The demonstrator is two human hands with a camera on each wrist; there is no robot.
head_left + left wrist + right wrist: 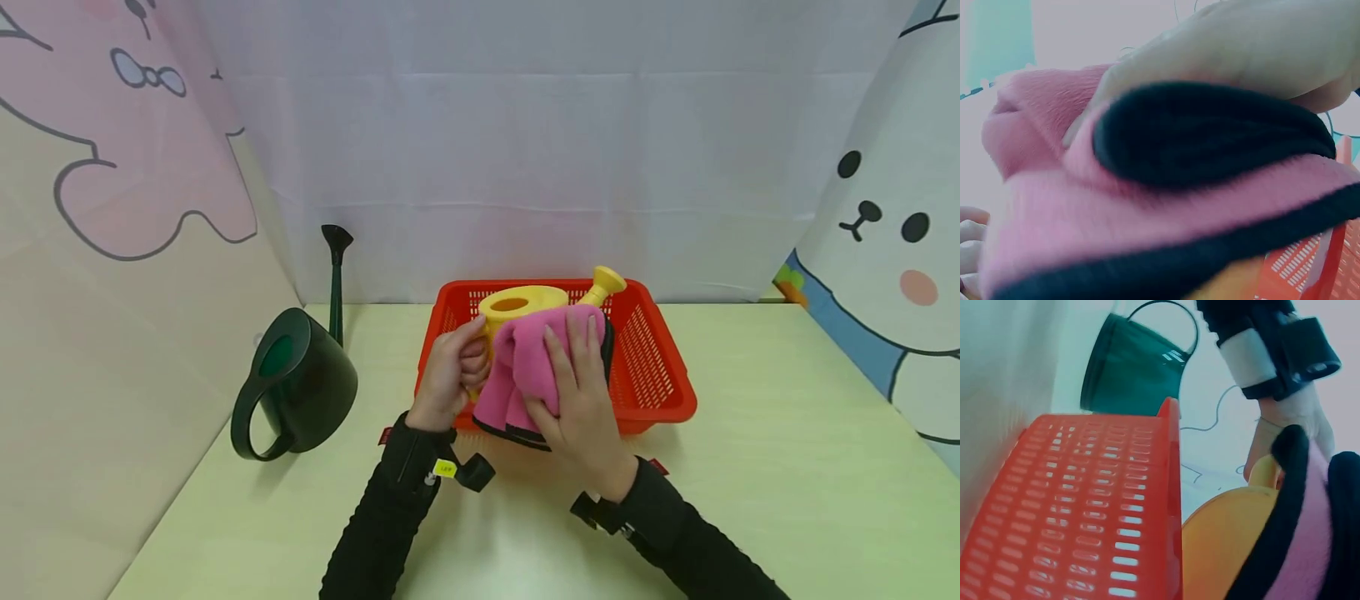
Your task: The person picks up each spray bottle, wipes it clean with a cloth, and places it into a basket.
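My left hand [453,375] grips the handle of a yellow watering can [551,293], tilted over the front of a red basket [663,412]. With my right hand [585,408] I hold a pink cloth [521,358] with black edging against the side of the can. The right fingers stretch up over the cloth, and the thumb sits lower in a bunched fold. In the left wrist view the cloth [1116,219] fills much of the picture, below the right hand [1229,56]. Most of the can's body is hidden behind the cloth.
A dark green watering can [311,392] stands at the left on the pale table [750,475], its long spout toward the back wall. White cloth [487,150] hangs behind the table, and printed curtains [112,333] close off both sides.
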